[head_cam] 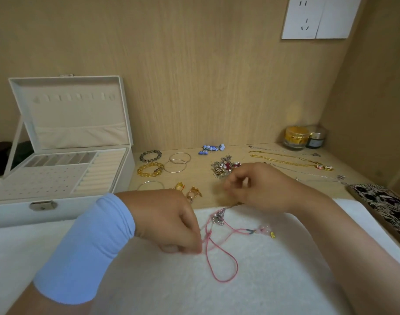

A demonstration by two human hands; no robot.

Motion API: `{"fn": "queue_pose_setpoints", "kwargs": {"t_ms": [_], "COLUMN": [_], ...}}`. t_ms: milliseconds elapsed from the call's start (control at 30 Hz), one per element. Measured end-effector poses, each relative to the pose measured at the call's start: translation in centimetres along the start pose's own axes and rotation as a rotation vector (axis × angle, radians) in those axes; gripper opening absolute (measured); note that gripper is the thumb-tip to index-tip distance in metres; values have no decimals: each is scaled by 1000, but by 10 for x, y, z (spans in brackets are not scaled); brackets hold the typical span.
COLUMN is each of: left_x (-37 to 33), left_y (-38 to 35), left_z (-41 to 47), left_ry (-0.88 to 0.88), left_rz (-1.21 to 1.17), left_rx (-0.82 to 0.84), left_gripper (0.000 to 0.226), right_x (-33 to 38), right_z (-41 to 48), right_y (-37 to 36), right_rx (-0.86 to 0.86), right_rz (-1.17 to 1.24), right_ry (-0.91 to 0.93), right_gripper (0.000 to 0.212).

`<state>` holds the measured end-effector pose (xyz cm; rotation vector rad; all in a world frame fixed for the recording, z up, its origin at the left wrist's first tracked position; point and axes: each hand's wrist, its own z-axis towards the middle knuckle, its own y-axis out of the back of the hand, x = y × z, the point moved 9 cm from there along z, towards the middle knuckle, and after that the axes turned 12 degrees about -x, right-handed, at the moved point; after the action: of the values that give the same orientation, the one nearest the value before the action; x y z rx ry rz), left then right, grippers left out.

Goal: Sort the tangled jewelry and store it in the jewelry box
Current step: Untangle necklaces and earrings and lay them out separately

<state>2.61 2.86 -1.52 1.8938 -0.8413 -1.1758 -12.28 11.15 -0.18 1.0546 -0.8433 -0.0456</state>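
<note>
Pink cord (220,260) on white towel (285,269); wooden desk (198,176); wall socket (304,17)

No text, brand, number or sign can be read. The pale label on the small dark glass jar (316,140) is too blurred to be made out, and no legible writing is seen on the gold-banded clear glass jar (295,138).

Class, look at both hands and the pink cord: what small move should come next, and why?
Likely the right hand should tease the silver charm cluster off the pink cord, which the left hand pinches against the white towel; the two lie tangled together.
</note>
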Motion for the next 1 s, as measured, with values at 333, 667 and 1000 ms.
{"fn": "queue_pose_setpoints", "kwargs": {"t_ms": [333, 667, 1000], "left_x": [3, 6, 7], "left_y": [12, 16, 27], "left_z": [40, 42, 41], "left_ry": [-40, -54, -55], "left_rz": [-37, -117, -507], "left_rx": [-485, -495, -524], "left_gripper": [7, 7, 24], "right_x": [17, 13, 3], "right_z": [-8, -8, -6], "right_y": [-18, -24, -27], "right_rx": [179, 222, 203], "right_rz": [4, 126, 280], "right_ry": [113, 77, -138], "right_gripper": [14, 8, 33]}}
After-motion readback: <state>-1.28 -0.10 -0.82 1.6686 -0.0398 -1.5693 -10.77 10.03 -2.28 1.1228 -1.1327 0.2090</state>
